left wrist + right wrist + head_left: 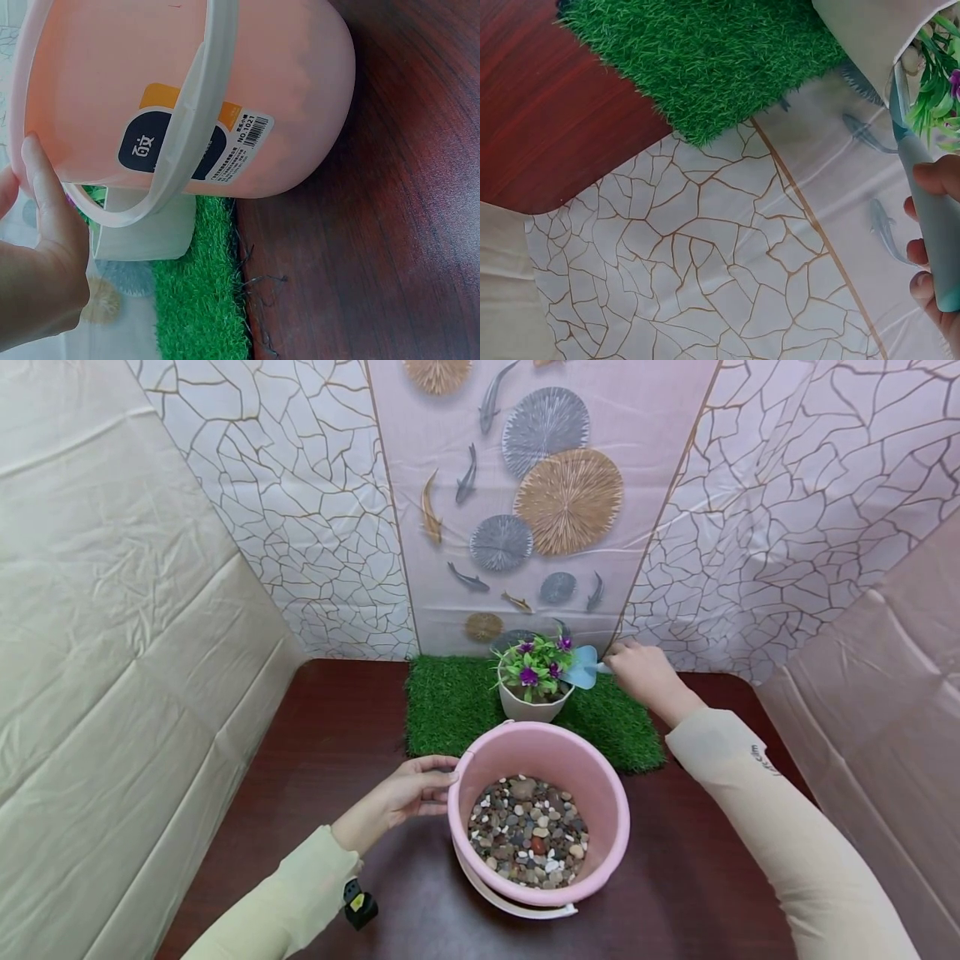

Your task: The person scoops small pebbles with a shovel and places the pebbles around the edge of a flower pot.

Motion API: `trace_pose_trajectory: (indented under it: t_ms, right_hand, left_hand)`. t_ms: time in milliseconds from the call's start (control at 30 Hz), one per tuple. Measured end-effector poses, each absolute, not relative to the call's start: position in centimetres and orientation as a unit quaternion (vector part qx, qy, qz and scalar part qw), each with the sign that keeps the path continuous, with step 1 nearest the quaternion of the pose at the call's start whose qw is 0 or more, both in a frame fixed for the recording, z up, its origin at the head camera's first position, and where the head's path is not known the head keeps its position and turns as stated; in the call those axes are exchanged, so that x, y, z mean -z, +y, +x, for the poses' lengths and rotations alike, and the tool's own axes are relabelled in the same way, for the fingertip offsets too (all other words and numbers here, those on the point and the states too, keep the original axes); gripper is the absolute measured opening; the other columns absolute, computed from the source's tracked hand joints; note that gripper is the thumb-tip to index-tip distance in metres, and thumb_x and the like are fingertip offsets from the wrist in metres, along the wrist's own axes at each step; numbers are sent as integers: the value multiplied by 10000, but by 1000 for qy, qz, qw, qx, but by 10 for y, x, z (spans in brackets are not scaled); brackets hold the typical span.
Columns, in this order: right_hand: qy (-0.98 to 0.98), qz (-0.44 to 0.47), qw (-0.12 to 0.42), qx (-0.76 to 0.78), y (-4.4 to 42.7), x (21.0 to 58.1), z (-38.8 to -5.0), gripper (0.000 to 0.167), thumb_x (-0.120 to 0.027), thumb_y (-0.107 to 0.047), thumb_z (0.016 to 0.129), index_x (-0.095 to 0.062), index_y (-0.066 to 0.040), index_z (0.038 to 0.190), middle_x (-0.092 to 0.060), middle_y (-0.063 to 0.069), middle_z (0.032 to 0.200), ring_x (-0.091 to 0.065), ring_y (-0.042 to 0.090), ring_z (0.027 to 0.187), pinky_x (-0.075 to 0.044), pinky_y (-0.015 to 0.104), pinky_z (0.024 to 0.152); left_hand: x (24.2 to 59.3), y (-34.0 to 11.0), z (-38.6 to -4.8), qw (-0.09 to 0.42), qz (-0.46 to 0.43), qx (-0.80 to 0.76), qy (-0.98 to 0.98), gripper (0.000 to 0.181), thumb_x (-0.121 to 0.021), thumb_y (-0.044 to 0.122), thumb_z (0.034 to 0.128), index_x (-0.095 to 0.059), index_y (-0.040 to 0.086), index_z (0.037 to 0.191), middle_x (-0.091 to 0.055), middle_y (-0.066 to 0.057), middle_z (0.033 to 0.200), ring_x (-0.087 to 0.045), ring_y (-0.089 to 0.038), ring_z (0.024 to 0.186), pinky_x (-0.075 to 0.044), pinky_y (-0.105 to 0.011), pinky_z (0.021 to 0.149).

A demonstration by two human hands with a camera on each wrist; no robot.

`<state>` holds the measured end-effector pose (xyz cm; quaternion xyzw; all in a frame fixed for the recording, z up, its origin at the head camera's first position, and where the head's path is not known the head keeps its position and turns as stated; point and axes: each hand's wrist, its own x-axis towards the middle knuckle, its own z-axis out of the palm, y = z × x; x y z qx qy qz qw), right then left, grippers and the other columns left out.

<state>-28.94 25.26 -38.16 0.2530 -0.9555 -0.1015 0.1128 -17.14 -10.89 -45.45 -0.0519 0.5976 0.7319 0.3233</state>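
A pink bucket [611, 827] holding mixed pebbles [528, 831] stands on the table. My left hand [411, 792] touches its left rim, thumb and fingers at the edge; the left wrist view shows the hand [45, 262] at the rim beside the white handle [180, 142]. Behind the bucket is a white pot [531, 708] with a purple-flowered plant [528, 675]. My right hand [643, 675] grips a light blue trowel [582, 668], its blade at the pot's right edge. In the right wrist view, fingers wrap the trowel's handle [934, 225] and the blade tip meets the pot's rim.
A green grass mat [453, 706] lies under the pot at the back of the dark red table [337, 727]. Patterned cloth [315, 510] hangs behind, with plain cloth at both sides. The bucket's handle [517, 908] hangs at its front.
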Motion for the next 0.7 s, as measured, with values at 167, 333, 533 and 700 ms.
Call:
trace_pose_trajectory:
  t_ms: [167,333,533,700]
  right_hand:
    - [-952,261,121,105,256,379,-284,162,-649,38,787,-715,-22,923,-636,144,863,-579,309,749,-514,416,486]
    - [-950,263,132,102,261,378,-276,141,-648,37,790,-712,-14,904,-586,134,772,-534,290,653,-474,386,435]
    - [-950,258,143,100,269,378,-271,171,-645,40,794,-712,-4,944,-589,144,787,-533,298,663,-462,378,427]
    - [-952,249,165,72,279,380,-266,190,-662,41,764,-715,3,943,-613,149,807,-545,296,683,-467,384,437]
  left_hand:
    - [454,-108,-171,323,-52,-732,598,362,-570,56,897,-512,25,1252,-664,38,713,-640,-56,622,-585,-217,620]
    - [454,-108,-171,323,-50,-732,598,367,-572,57,895,-510,22,1254,-661,37,710,-637,-56,617,-584,-214,617]
    - [454,-109,-171,321,-51,-732,598,361,-566,52,897,-512,23,1253,-662,37,701,-637,-53,612,-583,-212,612]
    - [455,-109,-171,323,-50,-734,595,363,-568,53,896,-511,26,1254,-666,37,706,-642,-55,619,-585,-213,617]
